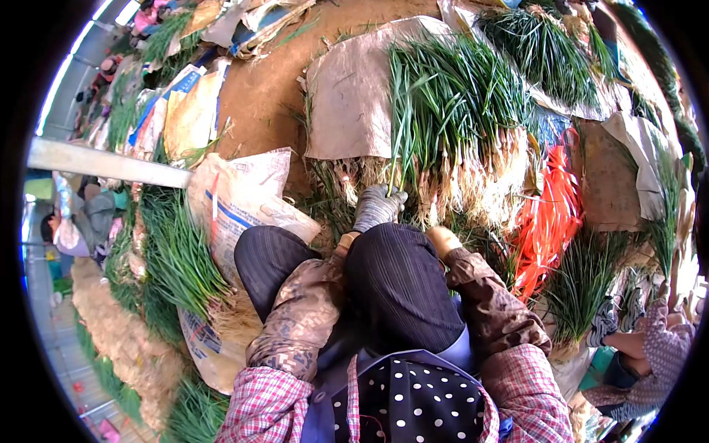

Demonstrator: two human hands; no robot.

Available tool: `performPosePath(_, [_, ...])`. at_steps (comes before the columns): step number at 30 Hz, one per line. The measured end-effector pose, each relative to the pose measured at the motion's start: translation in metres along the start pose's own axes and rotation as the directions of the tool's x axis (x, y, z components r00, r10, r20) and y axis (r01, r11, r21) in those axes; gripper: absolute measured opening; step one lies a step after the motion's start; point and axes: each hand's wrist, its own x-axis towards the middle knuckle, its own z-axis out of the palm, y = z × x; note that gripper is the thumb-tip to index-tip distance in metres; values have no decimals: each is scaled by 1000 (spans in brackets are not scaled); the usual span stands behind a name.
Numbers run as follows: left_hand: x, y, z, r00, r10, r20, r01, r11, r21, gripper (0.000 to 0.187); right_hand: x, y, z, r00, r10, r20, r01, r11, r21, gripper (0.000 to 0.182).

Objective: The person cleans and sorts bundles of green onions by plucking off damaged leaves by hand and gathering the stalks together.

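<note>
My left hand (378, 207), in a grey knit glove, reaches past my knee and is closed on a few stalks of a big heap of green onions (450, 118). The heap lies on the ground with its white roots toward me. My right hand is hidden behind my dark-trousered knee (402, 280); only the tan glove cuff (442, 239) and the brown sleeve show, close to the roots of the same heap.
A bundle of orange plastic ties (550, 214) lies right of the heap. A white printed sack (236, 199) and more green onions (177, 258) are on my left. A brown sack cloth (347, 96) lies beyond. Another person's sleeve and hand (642, 347) work at lower right.
</note>
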Motion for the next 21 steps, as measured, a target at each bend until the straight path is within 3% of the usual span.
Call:
performPosePath(1, [-2,0,0,1000,14,-14,-14,1000,-5,17,2,23,27,953,-278,-118,284,958,36,28])
performPosePath(2, [-5,1,-1,999,29,-29,-29,999,-13,17,-10,7,9,959,-114,-259,137,988,70,29])
performPosePath(4, [-11,-1,-4,998,64,26,-62,995,-71,21,-25,-26,-27,840,216,-498,-135,972,193,31])
performPosePath(5, [-12,-1,-5,998,47,42,-41,990,-137,22,-15,-25,-35,782,251,-571,-150,964,219,36])
performPosePath(8, [-15,1,-3,994,-74,86,94,962,-258,23,32,5,-30,828,295,-477,-213,952,218,28])
performPosePath(10, [6,-13,-3,989,-39,144,64,983,-173,19,25,0,-30,822,216,-527,-79,959,270,22])
performPosePath(11, [8,-22,-4,982,-6,187,54,965,-257,18,2,-15,-41,826,167,-539,-20,964,267,22])
performPosePath(12, [-7,-10,-4,979,-11,205,59,972,-228,20,-19,-28,-45,830,120,-545,34,964,265,22])
performPosePath(13, [-22,4,-3,981,-9,194,45,982,-181,20,-33,-34,-42,805,60,-590,198,911,363,20])
performPosePath(14, [-28,14,-2,983,-2,185,27,991,-131,19,-43,-39,-35,789,4,-615,198,945,261,19])
performPosePath(16, [-14,5,0,963,-33,267,59,994,-89,20,-60,-38,-33,841,-170,-513,326,916,232,25])
performPosePath(17, [-7,3,0,951,-47,306,71,995,-68,21,-67,-39,-47,934,-173,-313,301,853,427,48])
performPosePath(20, [-1,4,7,990,-79,118,69,994,89,28,-50,-30,-56,964,-148,-221,266,539,799,67])
performPosePath(21, [-1,4,8,989,-76,126,60,990,130,33,-41,-32,-55,932,-67,-357,330,565,756,67])
